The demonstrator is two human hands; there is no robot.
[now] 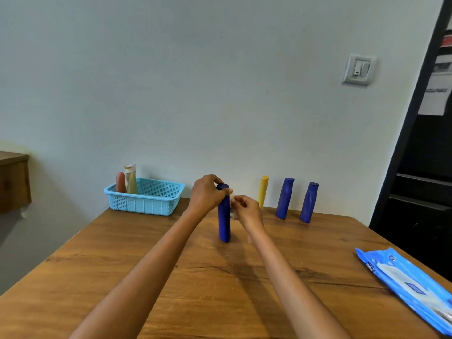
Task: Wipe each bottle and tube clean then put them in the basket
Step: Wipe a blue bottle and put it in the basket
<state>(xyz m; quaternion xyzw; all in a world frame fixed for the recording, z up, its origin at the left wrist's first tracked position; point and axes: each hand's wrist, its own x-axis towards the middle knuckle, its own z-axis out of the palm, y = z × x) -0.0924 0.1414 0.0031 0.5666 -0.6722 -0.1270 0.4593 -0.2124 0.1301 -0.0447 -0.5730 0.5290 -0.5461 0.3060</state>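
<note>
A dark blue bottle [224, 222] stands upright in the middle of the wooden table [195, 277]. My left hand [206, 193] grips its cap end from the left. My right hand [245, 210] pinches a small white wipe [231, 208] against the bottle's right side. Behind, by the wall, stand a yellow tube [263, 190] and two more blue bottles [285, 198] [309, 202]. At the back left, a light blue basket [146, 200] holds an orange-red tube [120, 182] and a beige bottle [130, 179].
A blue pack of wet wipes [411, 287] lies at the table's right edge. A dark cabinet [420, 192] stands to the right, a wooden shelf [13, 179] at the far left. The wall runs just behind the table.
</note>
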